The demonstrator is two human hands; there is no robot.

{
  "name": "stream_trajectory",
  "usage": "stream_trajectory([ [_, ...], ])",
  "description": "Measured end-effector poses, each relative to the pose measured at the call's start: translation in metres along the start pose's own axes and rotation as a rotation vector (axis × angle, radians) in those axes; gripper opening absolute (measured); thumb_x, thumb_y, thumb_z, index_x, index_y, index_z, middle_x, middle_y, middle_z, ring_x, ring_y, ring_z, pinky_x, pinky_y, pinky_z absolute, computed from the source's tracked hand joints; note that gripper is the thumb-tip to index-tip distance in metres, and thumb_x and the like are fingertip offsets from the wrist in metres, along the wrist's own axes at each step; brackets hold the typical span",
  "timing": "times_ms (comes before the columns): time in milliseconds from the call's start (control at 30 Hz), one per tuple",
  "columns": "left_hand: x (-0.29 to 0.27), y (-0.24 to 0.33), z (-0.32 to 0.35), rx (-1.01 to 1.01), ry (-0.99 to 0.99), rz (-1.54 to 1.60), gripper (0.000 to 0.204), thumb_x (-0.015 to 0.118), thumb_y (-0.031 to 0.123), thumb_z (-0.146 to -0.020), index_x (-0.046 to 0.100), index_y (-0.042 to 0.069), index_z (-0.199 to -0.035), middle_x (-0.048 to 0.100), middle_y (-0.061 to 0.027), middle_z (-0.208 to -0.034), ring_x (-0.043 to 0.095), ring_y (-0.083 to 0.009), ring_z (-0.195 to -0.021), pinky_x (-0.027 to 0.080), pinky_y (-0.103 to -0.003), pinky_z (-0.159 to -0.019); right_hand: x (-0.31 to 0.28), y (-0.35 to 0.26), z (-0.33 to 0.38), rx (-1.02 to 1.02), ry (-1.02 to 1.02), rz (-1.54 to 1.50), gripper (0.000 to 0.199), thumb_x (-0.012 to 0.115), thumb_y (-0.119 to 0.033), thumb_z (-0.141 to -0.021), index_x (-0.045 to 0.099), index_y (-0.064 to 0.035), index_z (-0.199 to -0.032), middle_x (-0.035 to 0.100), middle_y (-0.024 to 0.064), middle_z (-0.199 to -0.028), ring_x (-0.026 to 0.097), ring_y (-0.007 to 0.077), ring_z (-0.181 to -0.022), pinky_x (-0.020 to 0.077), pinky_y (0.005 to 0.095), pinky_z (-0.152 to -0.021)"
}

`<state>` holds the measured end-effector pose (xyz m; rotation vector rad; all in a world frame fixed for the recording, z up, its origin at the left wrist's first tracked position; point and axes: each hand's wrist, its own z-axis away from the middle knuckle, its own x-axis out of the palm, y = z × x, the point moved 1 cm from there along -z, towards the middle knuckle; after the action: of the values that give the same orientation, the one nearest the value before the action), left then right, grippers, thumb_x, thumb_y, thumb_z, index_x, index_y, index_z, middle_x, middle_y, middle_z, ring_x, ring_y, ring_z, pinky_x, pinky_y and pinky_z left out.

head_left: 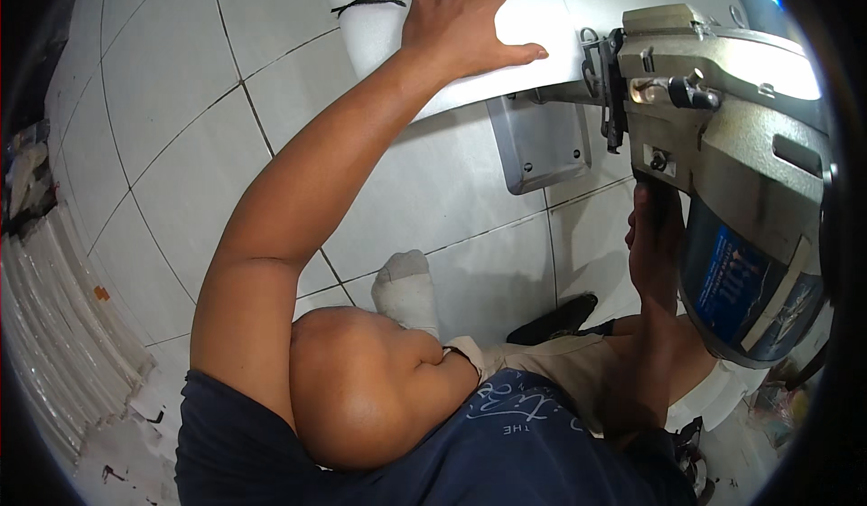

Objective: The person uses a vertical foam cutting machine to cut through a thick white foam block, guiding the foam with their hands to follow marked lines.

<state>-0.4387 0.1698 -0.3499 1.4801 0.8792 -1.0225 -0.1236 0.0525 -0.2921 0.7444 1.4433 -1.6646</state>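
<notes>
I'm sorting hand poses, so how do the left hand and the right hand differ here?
The left hand lies spread on the white surface; the right hand is partly hidden at the grey machine, its grip unclear. The left hand is well lit; the right hand is in shadow. The left hand is higher in the picture, the right hand lower. Both are bare.

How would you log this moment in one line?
left hand: spread on white surface | right hand: at grey machine, grip partly hidden | black strip: at white surface's left edge
</notes>
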Motion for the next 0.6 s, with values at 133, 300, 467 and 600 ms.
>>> stream_trajectory([
  [133, 0.006, 0.000, 0.002, 0.046, 0.069, 0.020, 0.098, 0.065, 0.071, -0.077, 0.040, 0.013, -0.152, 0.024, -0.0293, -0.158, 0.014, -0.0485, -0.149, 0.007, -0.063, -0.121, 0.009, 0.007, -0.008, -0.012, 0.065, -0.009, 0.037, 0.053, -0.038, -0.103, 0.057, -0.0033, -0.114, 0.042, -0.0041, -0.064, 0.039, 0.0041, -0.051, 0.0352, 0.0222, -0.047],
  [300, 0.028, -0.003, -0.003, 0.072, 0.287, -0.065, 0.096, 0.061, 0.080, -0.072, 0.046, 0.024, -0.149, 0.029, -0.0213, -0.159, 0.016, -0.0473, -0.149, 0.007, -0.067, -0.118, -0.004, -0.018, -0.013, 0.026, 0.037, -0.107, 0.033, 0.053, -0.035, -0.103, 0.058, -0.0039, -0.112, 0.043, -0.0041, -0.064, 0.041, 0.0039, -0.053, 0.0367, 0.0219, -0.048],
  [467, 0.024, -0.001, -0.002, 0.048, 0.274, -0.048, 0.094, 0.065, 0.078, -0.071, 0.048, 0.026, -0.147, 0.033, -0.0194, -0.158, 0.021, -0.0450, -0.148, 0.010, -0.062, -0.120, -0.004, -0.018, -0.020, 0.044, 0.027, -0.098, 0.034, 0.053, -0.036, -0.103, 0.058, -0.0037, -0.112, 0.044, -0.0037, -0.065, 0.041, 0.0041, -0.053, 0.0372, 0.0220, -0.049],
  [600, 0.022, -0.002, -0.001, 0.054, 0.278, -0.015, 0.092, 0.065, 0.076, -0.072, 0.050, 0.024, -0.146, 0.035, -0.0206, -0.156, 0.025, -0.0466, -0.146, 0.011, -0.063, -0.119, -0.006, -0.020, -0.024, 0.048, 0.034, -0.080, 0.035, 0.053, -0.037, -0.103, 0.058, -0.0035, -0.111, 0.044, -0.0034, -0.065, 0.042, 0.0043, -0.053, 0.0376, 0.0220, -0.049],
])
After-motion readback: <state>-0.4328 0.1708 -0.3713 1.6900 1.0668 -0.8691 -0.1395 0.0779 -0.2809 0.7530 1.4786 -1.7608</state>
